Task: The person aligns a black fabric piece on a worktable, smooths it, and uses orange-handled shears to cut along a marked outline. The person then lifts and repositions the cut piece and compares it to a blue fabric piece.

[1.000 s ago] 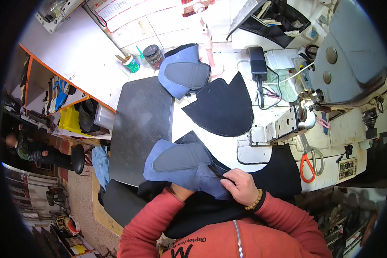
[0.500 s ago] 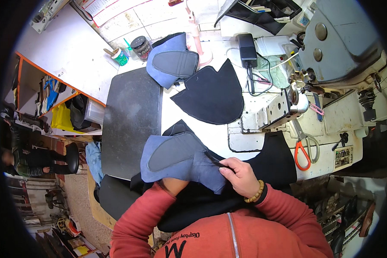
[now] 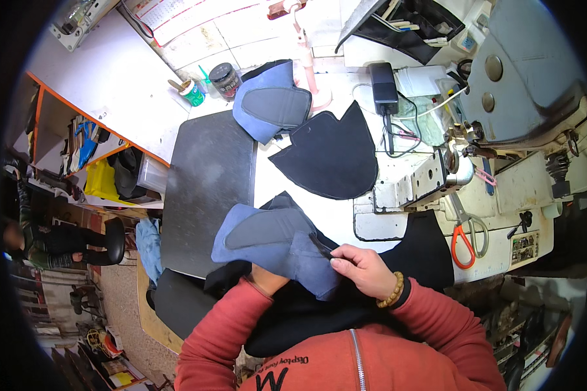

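A blue fabric piece with a dark grey oval panel (image 3: 264, 229) lies over my left hand (image 3: 267, 280); that hand's fingers are hidden beneath the cloth. At the piece's right edge, my right hand (image 3: 365, 270) is closed, thumb against fingers, on a narrow black strip (image 3: 319, 246). I cannot tell whether the strip is part of the piece. A similar blue piece with a grey panel (image 3: 274, 101) sits farther back. Between the two lies a flat black fabric piece (image 3: 332, 153) with a notched top. More black fabric (image 3: 424, 244) spreads under my hands.
A sewing machine (image 3: 528, 72) stands at the right, beside orange-handled scissors (image 3: 463, 238). Left of my hands is a dark board (image 3: 209, 189). Jars (image 3: 224, 81), a pink stand (image 3: 310, 78) and a black power adapter (image 3: 383, 88) are at the back. Another person (image 3: 52, 238) is far left.
The whole view has shifted slightly, so the table things appear lower and farther right. The blue piece tilts a little differently, and my right hand keeps its pinch at its edge.
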{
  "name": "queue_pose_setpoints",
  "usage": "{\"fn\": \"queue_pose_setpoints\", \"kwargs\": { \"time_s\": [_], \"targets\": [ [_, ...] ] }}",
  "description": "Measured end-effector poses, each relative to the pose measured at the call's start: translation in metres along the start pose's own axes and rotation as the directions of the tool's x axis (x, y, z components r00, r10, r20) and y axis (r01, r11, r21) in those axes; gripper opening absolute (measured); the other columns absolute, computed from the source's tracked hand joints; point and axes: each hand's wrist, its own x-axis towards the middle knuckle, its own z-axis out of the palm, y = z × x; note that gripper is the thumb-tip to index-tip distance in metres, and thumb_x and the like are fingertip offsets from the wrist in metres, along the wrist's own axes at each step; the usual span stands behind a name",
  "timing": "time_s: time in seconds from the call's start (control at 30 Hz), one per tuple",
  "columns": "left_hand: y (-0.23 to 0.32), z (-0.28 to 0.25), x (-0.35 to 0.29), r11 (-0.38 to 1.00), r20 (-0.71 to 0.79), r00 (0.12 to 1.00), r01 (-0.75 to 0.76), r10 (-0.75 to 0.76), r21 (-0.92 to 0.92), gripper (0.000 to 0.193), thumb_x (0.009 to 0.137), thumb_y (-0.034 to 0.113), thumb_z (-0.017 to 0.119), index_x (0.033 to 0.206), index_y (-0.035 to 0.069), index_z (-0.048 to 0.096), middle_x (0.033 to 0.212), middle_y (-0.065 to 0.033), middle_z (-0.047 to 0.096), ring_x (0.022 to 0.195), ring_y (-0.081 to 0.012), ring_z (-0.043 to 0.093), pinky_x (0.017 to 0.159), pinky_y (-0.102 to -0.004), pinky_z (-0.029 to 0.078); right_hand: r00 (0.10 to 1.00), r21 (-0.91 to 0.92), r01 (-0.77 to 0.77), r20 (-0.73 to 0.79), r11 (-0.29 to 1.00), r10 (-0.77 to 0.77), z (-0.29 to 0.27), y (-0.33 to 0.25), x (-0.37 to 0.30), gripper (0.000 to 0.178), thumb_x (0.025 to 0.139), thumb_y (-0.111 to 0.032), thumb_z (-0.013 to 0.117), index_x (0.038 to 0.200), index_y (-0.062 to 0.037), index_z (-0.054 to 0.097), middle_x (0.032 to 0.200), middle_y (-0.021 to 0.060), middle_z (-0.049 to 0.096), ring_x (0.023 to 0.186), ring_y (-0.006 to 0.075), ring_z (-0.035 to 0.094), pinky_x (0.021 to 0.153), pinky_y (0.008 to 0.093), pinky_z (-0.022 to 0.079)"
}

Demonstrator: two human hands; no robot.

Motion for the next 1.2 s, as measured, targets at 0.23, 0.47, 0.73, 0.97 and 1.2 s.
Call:
{"fn": "queue_pose_setpoints", "kwargs": {
  "time_s": [0.23, 0.47, 0.73, 0.97, 1.2],
  "targets": [
    [-0.013, -0.008, 0.016, 0.964, -0.026, 0.998, 0.041, -0.050, -0.263, 0.032, 0.091, 0.031, 0.065, 0.114, 0.008, 0.063, 0.108, -0.0120, 0.063, 0.103, -0.0302, 0.061, 0.090, -0.0418, 0.048, 0.998, 0.019, 0.030, 0.048, 0.999, -0.031, 0.007, -0.012, 0.020, 0.023, 0.099, -0.019, 0.063, 0.109, 0.0018, 0.065, 0.084, -0.0011, 0.062, 0.078, 0.0065, 0.053, 0.074, 0.0243, 0.047],
    [-0.012, 0.002, 0.010, 0.978, 0.014, 0.998, 0.066, -0.064, -0.197, 0.032, 0.092, 0.030, 0.064, 0.114, 0.008, 0.062, 0.110, -0.0122, 0.063, 0.104, -0.0302, 0.060, 0.091, -0.0418, 0.048, 0.998, -0.046, 0.060, 0.003, 0.997, -0.060, 0.010, -0.008, 0.018, 0.032, 0.095, -0.022, 0.067, 0.114, 0.0028, 0.064, 0.093, 0.0092, 0.068, 0.086, 0.0154, 0.062, 0.080, 0.0293, 0.050],
    [-0.018, 0.004, 0.009, 0.987, -0.066, 0.998, 0.010, -0.021, -0.159, 0.037, 0.094, 0.033, 0.062, 0.122, 0.009, 0.061, 0.119, -0.0134, 0.062, 0.112, -0.0324, 0.057, 0.097, -0.0431, 0.045, 0.971, -0.152, 0.223, -0.053, 0.963, -0.233, 0.009, 0.026, 0.004, 0.039, 0.089, -0.026, 0.073, 0.113, 0.0030, 0.063, 0.102, 0.0142, 0.063, 0.092, 0.0267, 0.061, 0.084, 0.0331, 0.050],
    [-0.016, -0.005, 0.010, 0.992, -0.019, 0.999, 0.043, -0.045, -0.118, 0.041, 0.090, 0.035, 0.064, 0.122, 0.010, 0.064, 0.122, -0.0141, 0.063, 0.116, -0.0334, 0.058, 0.099, -0.0438, 0.045, 0.982, -0.003, 0.190, -0.008, 0.982, -0.190, 0.006, 0.033, 0.009, 0.019, 0.093, -0.014, 0.070, 0.097, 0.0014, 0.060, 0.082, 0.0024, 0.053, 0.075, 0.0110, 0.048, 0.071, 0.0266, 0.043],
    [-0.014, -0.013, 0.005, 1.000, 0.014, 1.000, 0.020, -0.020, -0.016, 0.046, 0.091, 0.038, 0.064, 0.127, 0.009, 0.060, 0.126, -0.0152, 0.061, 0.119, -0.0357, 0.056, 0.104, -0.0473, 0.042, 0.996, 0.226, 0.053, 0.055, 0.973, -0.067, 0.000, 0.031, 0.014, 0.023, 0.093, -0.017, 0.069, 0.096, 0.0037, 0.060, 0.079, 0.0035, 0.051, 0.074, 0.0104, 0.045, 0.068, 0.0272, 0.042]
  ]
}}
